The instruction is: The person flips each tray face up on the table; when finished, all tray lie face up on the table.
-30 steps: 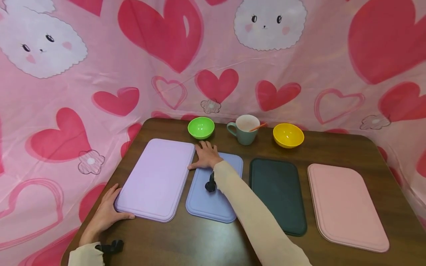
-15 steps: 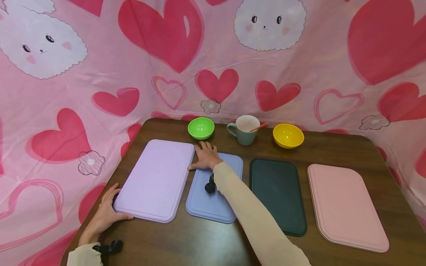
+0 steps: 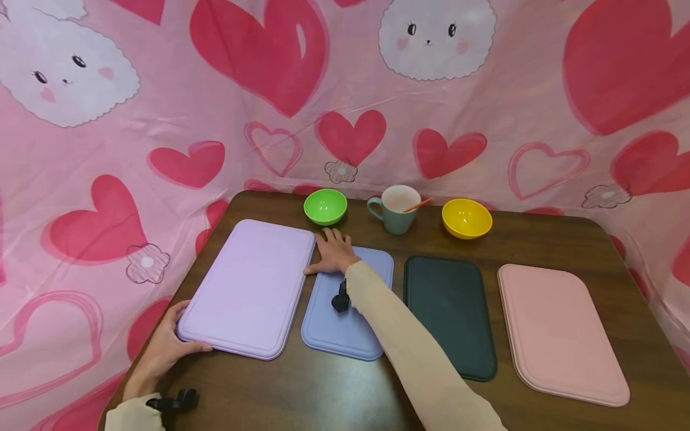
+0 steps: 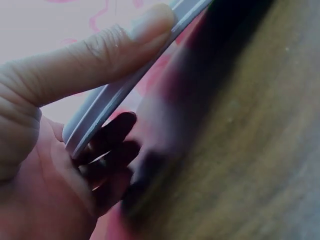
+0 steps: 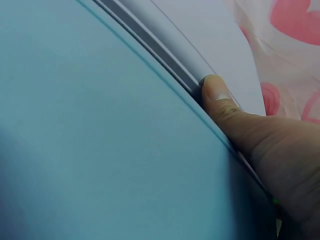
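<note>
A lavender rectangular board (image 3: 248, 287) with rounded corners and a rim groove lies at the left of the table, its left side tipped up. My left hand (image 3: 164, 347) grips its near left corner. In the left wrist view the thumb (image 4: 100, 60) lies along the board's edge (image 4: 95, 112), with the curled fingers beneath. My right hand (image 3: 335, 251) holds the far right corner, reaching across a blue board (image 3: 345, 329). Its thumb (image 5: 220, 97) presses the lavender board's right side in the right wrist view; its other fingers are hidden there.
Right of the blue board lie a dark green board (image 3: 450, 305) and a pink board (image 3: 560, 329). Along the back stand a green bowl (image 3: 326, 206), a mug (image 3: 398, 218) with an orange-handled utensil (image 3: 419, 205), and a yellow bowl (image 3: 466, 219). A heart-patterned cloth (image 3: 259, 54) hangs behind the table.
The lavender board's left side has risen and shifted slightly left. My left hand has moved with that corner, its fingers now under the edge. The right hand has stayed put.
</note>
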`<action>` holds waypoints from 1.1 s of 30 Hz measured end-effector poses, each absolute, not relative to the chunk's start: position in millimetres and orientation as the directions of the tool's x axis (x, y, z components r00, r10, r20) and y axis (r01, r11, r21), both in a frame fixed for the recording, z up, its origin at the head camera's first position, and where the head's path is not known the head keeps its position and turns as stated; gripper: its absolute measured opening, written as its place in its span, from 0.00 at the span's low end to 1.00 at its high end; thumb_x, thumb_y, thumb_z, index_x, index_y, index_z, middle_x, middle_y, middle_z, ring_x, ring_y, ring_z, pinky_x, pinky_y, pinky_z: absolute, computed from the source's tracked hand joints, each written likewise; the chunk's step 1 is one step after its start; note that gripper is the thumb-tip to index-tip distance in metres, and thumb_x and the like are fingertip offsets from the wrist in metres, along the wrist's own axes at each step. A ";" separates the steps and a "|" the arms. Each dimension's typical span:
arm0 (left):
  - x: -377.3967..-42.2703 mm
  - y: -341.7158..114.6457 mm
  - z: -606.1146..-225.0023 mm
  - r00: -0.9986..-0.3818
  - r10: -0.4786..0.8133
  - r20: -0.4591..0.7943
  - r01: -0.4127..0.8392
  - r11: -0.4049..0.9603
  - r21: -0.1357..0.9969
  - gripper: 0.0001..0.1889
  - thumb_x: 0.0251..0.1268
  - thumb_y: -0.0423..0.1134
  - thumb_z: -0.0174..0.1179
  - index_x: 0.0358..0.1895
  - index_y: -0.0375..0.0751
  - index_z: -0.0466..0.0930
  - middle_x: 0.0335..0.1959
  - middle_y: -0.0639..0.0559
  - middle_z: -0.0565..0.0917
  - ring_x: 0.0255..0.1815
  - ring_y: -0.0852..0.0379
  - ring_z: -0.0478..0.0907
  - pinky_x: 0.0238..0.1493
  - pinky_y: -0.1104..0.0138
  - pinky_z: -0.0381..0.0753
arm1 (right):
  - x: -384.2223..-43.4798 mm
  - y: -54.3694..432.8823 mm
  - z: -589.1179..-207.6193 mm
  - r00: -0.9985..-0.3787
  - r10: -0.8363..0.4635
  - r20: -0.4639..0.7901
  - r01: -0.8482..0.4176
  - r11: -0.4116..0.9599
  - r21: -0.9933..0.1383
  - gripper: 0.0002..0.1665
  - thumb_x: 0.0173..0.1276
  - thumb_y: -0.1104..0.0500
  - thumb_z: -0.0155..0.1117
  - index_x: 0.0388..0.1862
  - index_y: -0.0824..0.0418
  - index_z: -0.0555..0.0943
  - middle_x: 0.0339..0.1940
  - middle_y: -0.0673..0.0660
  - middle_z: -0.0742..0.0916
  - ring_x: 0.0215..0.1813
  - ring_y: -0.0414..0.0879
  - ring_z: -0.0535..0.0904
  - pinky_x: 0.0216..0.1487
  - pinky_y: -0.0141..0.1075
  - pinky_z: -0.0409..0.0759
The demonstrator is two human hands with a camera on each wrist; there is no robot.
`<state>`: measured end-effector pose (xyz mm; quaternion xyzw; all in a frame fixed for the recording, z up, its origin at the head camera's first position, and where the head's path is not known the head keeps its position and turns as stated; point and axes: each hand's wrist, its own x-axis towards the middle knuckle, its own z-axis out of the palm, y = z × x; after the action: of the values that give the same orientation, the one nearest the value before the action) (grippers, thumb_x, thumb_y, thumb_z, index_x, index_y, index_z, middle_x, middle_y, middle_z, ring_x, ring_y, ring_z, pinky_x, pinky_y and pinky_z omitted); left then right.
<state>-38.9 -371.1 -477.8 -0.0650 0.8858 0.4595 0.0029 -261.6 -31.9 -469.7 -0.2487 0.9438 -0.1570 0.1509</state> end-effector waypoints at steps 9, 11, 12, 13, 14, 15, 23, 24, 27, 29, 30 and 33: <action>-37.7 -368.8 -468.7 -0.994 -0.104 0.018 -0.020 0.357 0.934 0.43 0.51 0.22 0.70 0.71 0.39 0.58 0.51 0.76 0.74 0.47 0.78 0.74 0.48 0.86 0.74 | -265.6 -30.6 -468.9 -0.819 -0.515 -0.254 -0.408 0.833 -0.374 0.64 0.56 0.26 0.67 0.82 0.53 0.52 0.83 0.60 0.56 0.84 0.58 0.47 0.79 0.62 0.50; -38.4 -368.0 -464.6 -0.994 -0.112 0.012 -0.022 0.291 0.956 0.41 0.53 0.21 0.68 0.71 0.43 0.60 0.51 0.73 0.75 0.47 0.76 0.76 0.47 0.85 0.76 | -266.5 -29.9 -469.2 -0.817 -0.517 -0.255 -0.406 0.830 -0.384 0.64 0.56 0.27 0.67 0.82 0.53 0.52 0.83 0.61 0.56 0.84 0.58 0.47 0.79 0.62 0.50; -38.9 -367.7 -462.7 -0.993 -0.118 0.007 -0.026 0.278 0.960 0.40 0.55 0.21 0.67 0.71 0.44 0.61 0.52 0.72 0.75 0.47 0.76 0.76 0.47 0.85 0.76 | -266.9 -29.7 -469.1 -0.816 -0.520 -0.253 -0.404 0.826 -0.392 0.64 0.56 0.27 0.68 0.82 0.53 0.52 0.83 0.61 0.56 0.84 0.58 0.47 0.79 0.62 0.50; -39.5 -367.2 -460.6 -0.992 -0.127 0.005 -0.030 0.267 0.963 0.40 0.56 0.22 0.67 0.71 0.44 0.61 0.52 0.72 0.75 0.47 0.76 0.75 0.47 0.85 0.76 | -266.8 -29.5 -468.5 -0.816 -0.521 -0.252 -0.402 0.824 -0.400 0.64 0.57 0.27 0.68 0.82 0.53 0.52 0.83 0.61 0.56 0.84 0.58 0.47 0.80 0.62 0.50; -40.1 -366.8 -458.6 -0.991 -0.133 0.005 -0.031 0.266 0.963 0.39 0.57 0.22 0.66 0.72 0.43 0.60 0.53 0.71 0.74 0.48 0.76 0.75 0.47 0.85 0.76 | -266.2 -29.1 -467.2 -0.816 -0.522 -0.248 -0.400 0.820 -0.410 0.64 0.57 0.28 0.68 0.82 0.54 0.52 0.83 0.61 0.57 0.84 0.58 0.48 0.80 0.62 0.50; -40.6 -366.4 -456.9 -0.990 -0.140 0.008 -0.031 0.272 0.962 0.39 0.58 0.23 0.66 0.72 0.42 0.60 0.53 0.72 0.74 0.49 0.77 0.74 0.47 0.86 0.76 | -266.0 -29.0 -466.3 -0.815 -0.523 -0.249 -0.398 0.818 -0.415 0.63 0.57 0.28 0.68 0.82 0.54 0.52 0.83 0.61 0.57 0.84 0.58 0.48 0.80 0.61 0.50; -40.1 -362.3 -451.4 -0.983 -0.145 0.116 0.093 0.156 0.983 0.36 0.57 0.16 0.61 0.70 0.40 0.63 0.54 0.67 0.77 0.50 0.74 0.75 0.48 0.85 0.77 | -259.7 -25.3 -457.5 -0.825 -0.533 -0.188 -0.400 0.785 -0.473 0.61 0.61 0.29 0.65 0.82 0.56 0.52 0.81 0.62 0.60 0.83 0.59 0.52 0.80 0.62 0.52; -40.1 -361.3 -450.6 -0.981 -0.143 0.131 0.111 0.137 0.984 0.36 0.57 0.15 0.60 0.69 0.41 0.64 0.53 0.66 0.77 0.49 0.73 0.75 0.48 0.84 0.77 | -259.3 -24.8 -456.6 -0.827 -0.533 -0.180 -0.399 0.781 -0.481 0.60 0.61 0.29 0.65 0.82 0.56 0.52 0.81 0.61 0.61 0.83 0.59 0.52 0.80 0.62 0.52; -40.0 -357.6 -447.3 -0.972 -0.153 0.177 0.166 0.082 0.983 0.36 0.56 0.12 0.58 0.67 0.42 0.67 0.53 0.64 0.79 0.48 0.71 0.77 0.46 0.82 0.79 | -258.4 -23.5 -453.6 -0.833 -0.531 -0.155 -0.397 0.769 -0.501 0.59 0.63 0.30 0.64 0.82 0.57 0.52 0.82 0.61 0.61 0.83 0.58 0.53 0.80 0.61 0.52; -39.8 -355.1 -444.2 -0.966 -0.164 0.199 0.193 0.054 0.980 0.36 0.56 0.11 0.57 0.67 0.41 0.68 0.53 0.63 0.80 0.47 0.71 0.78 0.45 0.81 0.79 | -257.6 -22.7 -451.2 -0.839 -0.526 -0.141 -0.394 0.766 -0.508 0.58 0.64 0.31 0.63 0.82 0.56 0.52 0.82 0.60 0.61 0.83 0.58 0.53 0.80 0.61 0.53; -39.7 -353.6 -442.4 -0.963 -0.171 0.208 0.203 0.046 0.978 0.35 0.56 0.11 0.56 0.67 0.40 0.68 0.54 0.62 0.80 0.47 0.70 0.78 0.45 0.81 0.79 | -257.3 -22.4 -450.1 -0.841 -0.523 -0.136 -0.393 0.765 -0.510 0.57 0.64 0.31 0.63 0.82 0.56 0.53 0.82 0.60 0.61 0.83 0.58 0.54 0.80 0.60 0.53; -38.9 -349.4 -436.9 -0.960 -0.175 0.220 0.216 0.038 0.976 0.35 0.57 0.11 0.55 0.68 0.38 0.67 0.54 0.61 0.80 0.47 0.70 0.79 0.46 0.81 0.79 | -255.7 -21.5 -446.9 -0.846 -0.517 -0.128 -0.389 0.764 -0.515 0.56 0.66 0.32 0.63 0.82 0.56 0.53 0.82 0.59 0.62 0.82 0.57 0.56 0.79 0.59 0.56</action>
<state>-38.9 -349.4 -436.9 0.0146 0.7066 0.6932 -0.1412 -255.7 -21.5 -446.9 -0.2437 0.9296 -0.2425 0.1325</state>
